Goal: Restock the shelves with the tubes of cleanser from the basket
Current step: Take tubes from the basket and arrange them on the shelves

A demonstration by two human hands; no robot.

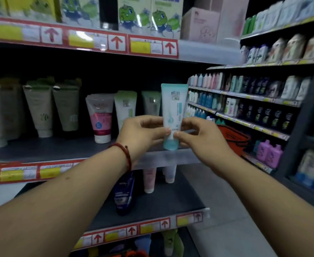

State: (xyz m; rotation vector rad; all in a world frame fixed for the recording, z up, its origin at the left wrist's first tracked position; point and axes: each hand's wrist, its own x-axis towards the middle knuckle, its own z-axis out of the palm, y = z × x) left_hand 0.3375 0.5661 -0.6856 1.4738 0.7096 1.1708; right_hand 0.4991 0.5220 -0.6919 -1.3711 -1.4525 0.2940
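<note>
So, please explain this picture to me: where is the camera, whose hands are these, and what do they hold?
There is no machine here. The picture comes from a camera worn on a person's head, looking forward and down. The left hand, with a red bracelet, and the right hand together pinch a light blue tube, upright with its cap down, at the front edge of a shelf. Other tubes stand on that shelf, such as a pink tube. A red basket shows behind the right hand.

view: head (wide-angle, the only one) | faces: forward, onto the middle shelf [50, 149] | range: near
</note>
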